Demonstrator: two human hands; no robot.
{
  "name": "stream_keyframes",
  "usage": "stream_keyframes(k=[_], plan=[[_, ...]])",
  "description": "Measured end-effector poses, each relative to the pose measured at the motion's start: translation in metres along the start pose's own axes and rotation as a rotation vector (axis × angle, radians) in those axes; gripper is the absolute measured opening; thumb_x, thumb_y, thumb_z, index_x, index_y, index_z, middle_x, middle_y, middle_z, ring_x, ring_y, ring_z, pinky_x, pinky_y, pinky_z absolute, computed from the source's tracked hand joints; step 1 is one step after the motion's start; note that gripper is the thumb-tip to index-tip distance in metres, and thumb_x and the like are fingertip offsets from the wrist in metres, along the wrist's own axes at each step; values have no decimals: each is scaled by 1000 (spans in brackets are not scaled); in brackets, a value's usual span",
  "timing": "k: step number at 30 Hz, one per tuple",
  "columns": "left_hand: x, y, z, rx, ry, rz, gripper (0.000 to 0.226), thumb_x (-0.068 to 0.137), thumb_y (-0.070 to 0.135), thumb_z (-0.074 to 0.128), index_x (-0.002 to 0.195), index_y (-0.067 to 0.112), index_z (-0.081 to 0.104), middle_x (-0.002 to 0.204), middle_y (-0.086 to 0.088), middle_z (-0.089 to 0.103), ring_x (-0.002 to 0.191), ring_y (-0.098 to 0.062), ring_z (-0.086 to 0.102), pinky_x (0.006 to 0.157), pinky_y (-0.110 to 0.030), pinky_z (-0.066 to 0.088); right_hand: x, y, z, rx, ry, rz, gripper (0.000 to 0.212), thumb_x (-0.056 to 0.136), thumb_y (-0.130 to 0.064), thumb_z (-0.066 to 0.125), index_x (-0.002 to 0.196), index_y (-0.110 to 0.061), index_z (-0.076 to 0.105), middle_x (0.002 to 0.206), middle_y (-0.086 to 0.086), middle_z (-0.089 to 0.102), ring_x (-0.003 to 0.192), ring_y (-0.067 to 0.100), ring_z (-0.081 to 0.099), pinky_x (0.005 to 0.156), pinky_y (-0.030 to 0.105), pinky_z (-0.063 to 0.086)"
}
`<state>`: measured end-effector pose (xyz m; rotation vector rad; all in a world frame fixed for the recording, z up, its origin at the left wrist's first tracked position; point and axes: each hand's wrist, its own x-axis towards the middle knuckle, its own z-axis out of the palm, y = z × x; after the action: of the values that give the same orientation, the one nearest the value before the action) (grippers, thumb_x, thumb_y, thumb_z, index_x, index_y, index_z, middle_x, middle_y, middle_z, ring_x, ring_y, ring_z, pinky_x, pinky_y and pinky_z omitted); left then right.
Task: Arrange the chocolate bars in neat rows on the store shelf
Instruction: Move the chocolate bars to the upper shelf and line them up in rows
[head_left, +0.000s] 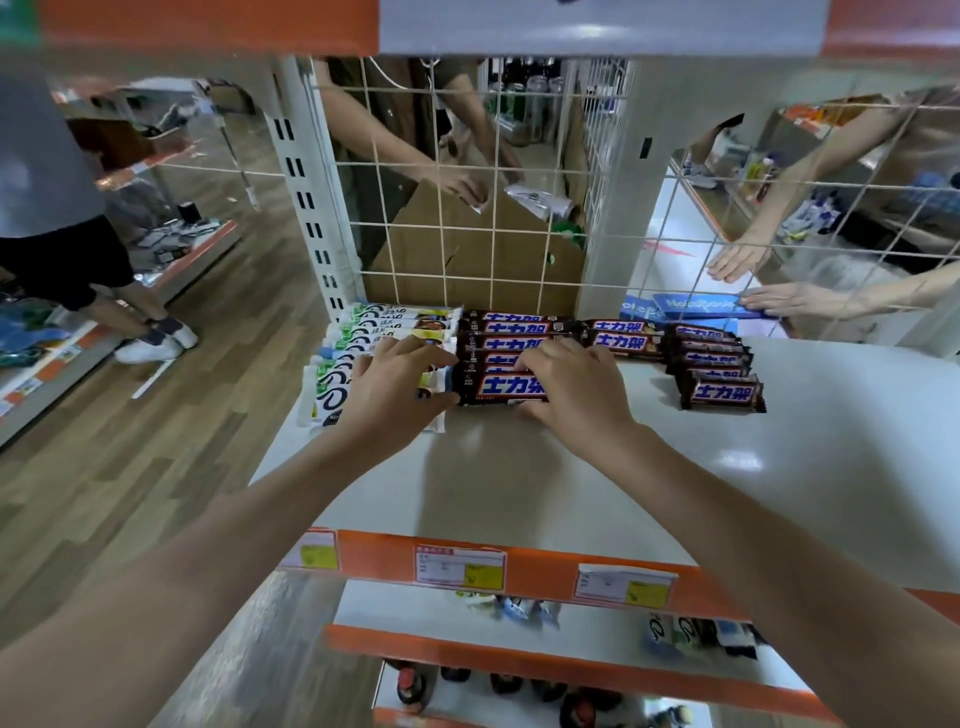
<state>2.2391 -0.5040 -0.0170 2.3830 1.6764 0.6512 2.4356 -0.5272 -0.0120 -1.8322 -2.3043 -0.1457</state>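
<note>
Brown bar (506, 388): front of the middle row on the white shelf (649, 467), held at both ends.
Left hand (387, 387): fingers curled, pinching the bar's left end.
Right hand (574, 387): fingers bent over its right end, thumb at the front edge.
White bars (363, 332): under the left fingers.
Brown stack (719, 371): well right of the right fingers.

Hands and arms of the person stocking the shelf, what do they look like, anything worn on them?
Both arms are bare as far up as the head view shows: no sleeves, gloves or watch visible. The left hand and right hand show no rings or markings on the fingers that can be made out.
</note>
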Motion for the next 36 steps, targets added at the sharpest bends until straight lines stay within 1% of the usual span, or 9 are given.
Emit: stream_keyframes(k=[4,7,12,20,27,30,33,36], plan=[[0,2,3,12,-19,4,40,84,34,66,122,27,57,128,4,53,119,-19,38,92,-37,27,0,-1,3,27,-6,17,44,83,-41,66,120,-21,54,121,-3,55,117,19,44,92,36,31],[1,4,4,9,-19,2,40,83,34,66,122,28,58,126,5,53,119,-18,38,91,-36,27,-1,0,2,28,-13,12,46,82,-45,65,120,-23,54,122,-4,54,116,18,44,91,35,30],[3,6,5,9,-26,7,40,83,35,66,121,29,57,130,5,52,120,-17,38,89,-35,25,-1,0,2,40,-20,9,43,83,-45,64,120,-25,54,122,-4,54,116,18,45,92,36,31],[3,8,4,-2,-23,26,40,82,33,67,121,28,58,126,4,54,119,-18,40,89,-36,28,-3,0,-3,69,-7,18,43,81,-47,64,117,-26,56,120,-6,55,115,17,45,92,35,30],[3,22,1,-18,-59,92,41,84,33,66,123,26,57,129,3,53,122,-19,38,89,-34,25,-20,5,-9,15,47,86,39,82,-44,65,115,-25,56,118,-5,56,111,17,50,93,37,32],[1,30,2,-28,-69,138,42,83,33,66,123,24,57,129,2,53,122,-20,39,95,-38,28,-33,9,-16,13,69,137,41,80,-47,67,113,-24,58,114,-4,58,110,19,52,94,38,33],[-4,37,3,-66,-84,178,42,82,34,68,122,22,59,128,0,54,121,-23,40,99,-44,32,-47,11,-23,5,69,179,48,78,-49,67,116,-22,58,115,-3,59,112,20,52,94,39,34],[-9,45,5,-81,-83,215,41,82,36,67,120,22,60,126,-1,55,119,-23,41,97,-43,32,-60,15,-29,-12,87,208,47,77,-49,68,113,-21,59,113,-3,60,110,19,52,92,38,35]])
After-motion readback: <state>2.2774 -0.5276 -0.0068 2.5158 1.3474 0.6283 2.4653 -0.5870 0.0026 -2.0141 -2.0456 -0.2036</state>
